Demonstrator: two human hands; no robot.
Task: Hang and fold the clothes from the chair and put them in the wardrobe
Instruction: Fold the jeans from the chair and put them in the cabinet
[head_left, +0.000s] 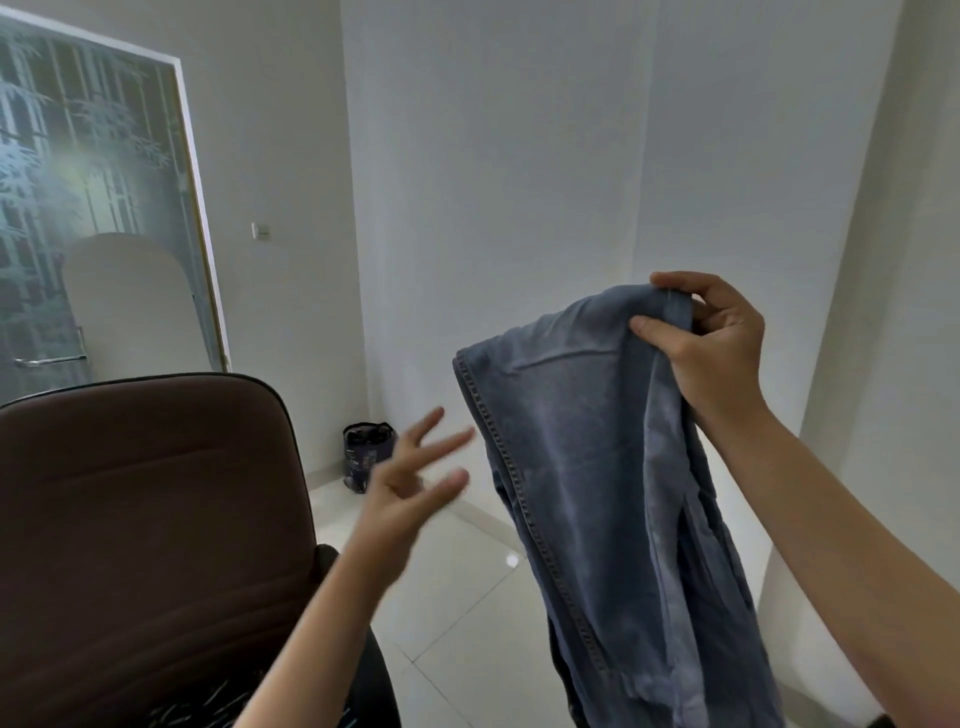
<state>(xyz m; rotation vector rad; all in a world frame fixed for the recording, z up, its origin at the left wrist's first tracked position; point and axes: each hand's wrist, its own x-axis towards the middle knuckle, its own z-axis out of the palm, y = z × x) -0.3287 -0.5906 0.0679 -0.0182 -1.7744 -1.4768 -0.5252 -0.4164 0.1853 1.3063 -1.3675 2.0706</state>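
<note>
A grey-blue garment (597, 467) with a stitched hem hangs in the air at the right. My right hand (711, 338) pinches its top edge between thumb and fingers, holding it up. My left hand (415, 483) is blurred, fingers spread and straight, just left of the hanging cloth and not touching it. The brown leather chair (145, 519) stands at the lower left with its backrest toward me. A dark patterned garment (208, 701) lies on its seat, mostly hidden by my left forearm.
A frosted glass door (78, 208) with a bamboo pattern fills the left wall. A dark bag (366, 457) sits on the white tiled floor (467, 597) in the corner. White walls close in ahead and to the right.
</note>
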